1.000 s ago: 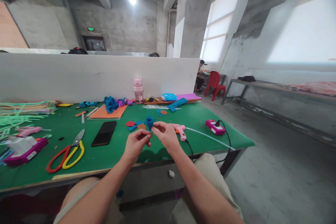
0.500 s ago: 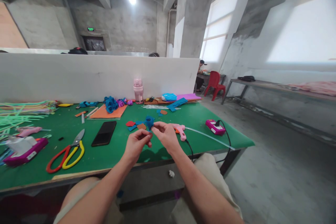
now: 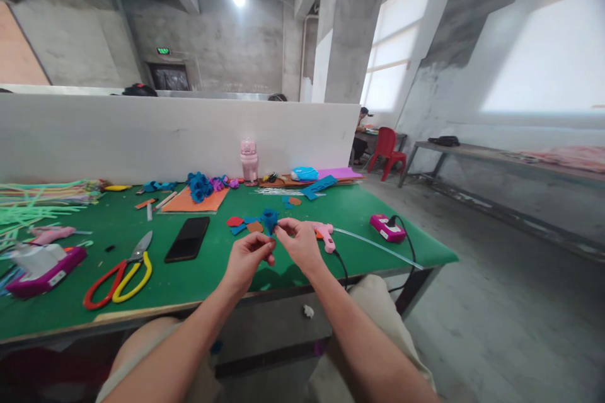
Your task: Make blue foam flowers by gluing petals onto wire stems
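A small blue felt flower, rolled into a cup shape, is held up over the table's near side. My right hand pinches its side between thumb and fingers. Just below its base, my left hand is closed with thumb and index finger together at the flower's lower tip. Behind them lie blue felt pieces, a red felt piece and a brown felt piece. A pink glue gun with a long clear glue stick rests right of my right hand, partly hidden by it.
On the green table lie red-and-yellow-handled scissors, a black phone and a magenta power strip. Finished blue flowers sit on orange felt. A pink bottle stands by the white partition.
The blue flower has tipped slightly, so its open top shows less and its side more. Both hands stay almost in place.
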{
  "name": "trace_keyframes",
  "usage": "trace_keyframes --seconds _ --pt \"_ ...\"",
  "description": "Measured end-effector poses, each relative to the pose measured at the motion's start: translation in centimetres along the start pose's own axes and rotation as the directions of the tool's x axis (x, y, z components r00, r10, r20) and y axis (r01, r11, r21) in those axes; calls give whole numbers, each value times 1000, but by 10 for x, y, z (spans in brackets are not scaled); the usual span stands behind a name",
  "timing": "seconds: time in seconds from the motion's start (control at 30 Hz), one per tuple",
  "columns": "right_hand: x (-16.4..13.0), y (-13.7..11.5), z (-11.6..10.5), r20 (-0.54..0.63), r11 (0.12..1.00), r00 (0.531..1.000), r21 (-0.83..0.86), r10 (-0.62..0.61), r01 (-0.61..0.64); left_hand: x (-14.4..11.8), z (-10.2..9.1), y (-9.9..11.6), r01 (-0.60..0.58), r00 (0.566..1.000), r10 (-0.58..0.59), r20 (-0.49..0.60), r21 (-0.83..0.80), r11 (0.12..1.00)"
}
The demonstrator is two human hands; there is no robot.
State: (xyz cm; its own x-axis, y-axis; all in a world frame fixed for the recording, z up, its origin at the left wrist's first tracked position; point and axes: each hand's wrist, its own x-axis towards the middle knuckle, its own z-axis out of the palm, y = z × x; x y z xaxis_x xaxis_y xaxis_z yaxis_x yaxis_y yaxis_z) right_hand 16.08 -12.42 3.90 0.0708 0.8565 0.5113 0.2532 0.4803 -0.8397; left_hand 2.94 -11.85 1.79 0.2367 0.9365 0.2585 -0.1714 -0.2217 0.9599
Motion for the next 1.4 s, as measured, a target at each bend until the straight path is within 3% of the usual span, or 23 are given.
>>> trace_keyframes --seconds 0.47,0.8,1.23,1.4 --pt "0 -2 0 -25 997 1000 -78 -4 2 1 -1 -3 12 1000 -12 -2 -21 1000" --pt "-5 7 5 92 983 993 156 79 -93 1 -1 -4 -1 1000 1 -12 -9 1000" --pt "-6 3 12 66 852 964 456 257 -258 0 0 -1 18 1000 -18 -23 -14 1000" --pt "-5 0 11 37 830 967 505 254 -237 2 -7 9 83 996 -82 18 -39 996"
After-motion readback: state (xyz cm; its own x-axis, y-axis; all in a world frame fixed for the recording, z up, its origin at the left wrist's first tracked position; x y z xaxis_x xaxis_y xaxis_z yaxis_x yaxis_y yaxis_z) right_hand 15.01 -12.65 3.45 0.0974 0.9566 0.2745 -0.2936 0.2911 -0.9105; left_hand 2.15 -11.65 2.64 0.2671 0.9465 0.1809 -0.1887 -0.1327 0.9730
